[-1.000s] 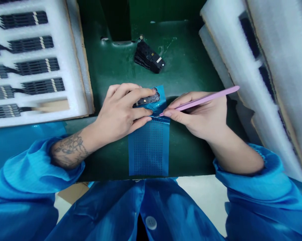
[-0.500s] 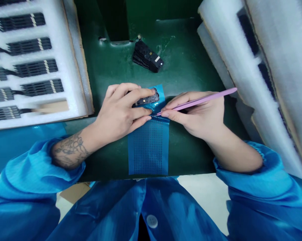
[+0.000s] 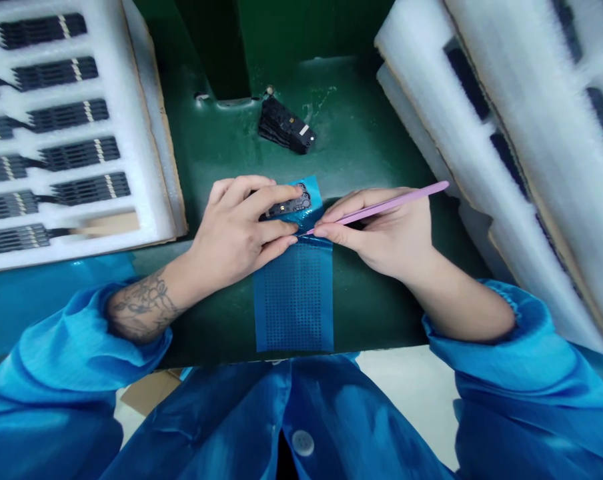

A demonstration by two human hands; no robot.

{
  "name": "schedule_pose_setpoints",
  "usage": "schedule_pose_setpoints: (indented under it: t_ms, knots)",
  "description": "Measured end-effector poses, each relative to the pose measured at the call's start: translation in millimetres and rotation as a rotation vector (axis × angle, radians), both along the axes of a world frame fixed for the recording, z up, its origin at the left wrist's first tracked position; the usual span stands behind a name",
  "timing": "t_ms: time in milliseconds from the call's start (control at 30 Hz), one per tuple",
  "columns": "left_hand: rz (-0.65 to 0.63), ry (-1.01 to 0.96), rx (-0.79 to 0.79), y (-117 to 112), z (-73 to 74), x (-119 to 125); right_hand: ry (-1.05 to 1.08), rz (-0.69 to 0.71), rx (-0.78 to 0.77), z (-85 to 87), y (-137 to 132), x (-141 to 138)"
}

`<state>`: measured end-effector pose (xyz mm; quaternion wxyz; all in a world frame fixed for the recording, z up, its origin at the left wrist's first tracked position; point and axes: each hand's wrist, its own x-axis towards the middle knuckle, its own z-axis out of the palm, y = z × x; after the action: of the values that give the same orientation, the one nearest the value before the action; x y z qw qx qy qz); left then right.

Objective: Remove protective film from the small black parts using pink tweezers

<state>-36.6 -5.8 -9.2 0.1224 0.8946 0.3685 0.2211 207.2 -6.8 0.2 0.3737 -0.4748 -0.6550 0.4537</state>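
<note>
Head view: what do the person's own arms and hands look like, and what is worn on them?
The left hand and right hand are bare, without gloves. The left sleeve and right sleeve are blue, loose and sheeny, with gathered cuffs. A dark floral tattoo marks the left forearm.

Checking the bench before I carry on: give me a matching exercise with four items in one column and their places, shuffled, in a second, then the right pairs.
Items:
1. pink tweezers
2. small black module
3. loose black stack
4. blue perforated film

Places:
A. Far side of the green bench, beyond the hands
B. Held in the right hand
C. Under the left hand's fingertips
D. On the bench, on the near side of the hands

Pairs: 1-B, 2-C, 3-A, 4-D
</note>
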Motion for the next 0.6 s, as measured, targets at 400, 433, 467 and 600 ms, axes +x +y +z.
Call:
schedule_pose_setpoints:
  t_ms: [400, 433, 467, 600]
  knots:
    - [-0.002, -0.026, 0.004, -0.1, -0.6, -0.7, 0.012, -0.022, 0.012, 0.7, 1.2, -0.6]
    - [-0.002, -0.023, 0.005, -0.1, -0.7, -0.7, 0.006, -0.017, 0.010, 0.5, 1.1, -0.5]
    - [-0.002, -0.017, 0.007, -0.1, -0.6, -0.8, 0.000, -0.009, 0.006, 0.2, 1.0, -0.4]
    - [0.007, 0.020, 0.025, -0.3, -0.2, -0.8, -0.004, -0.001, 0.003, 0.3, 0.9, -0.6]
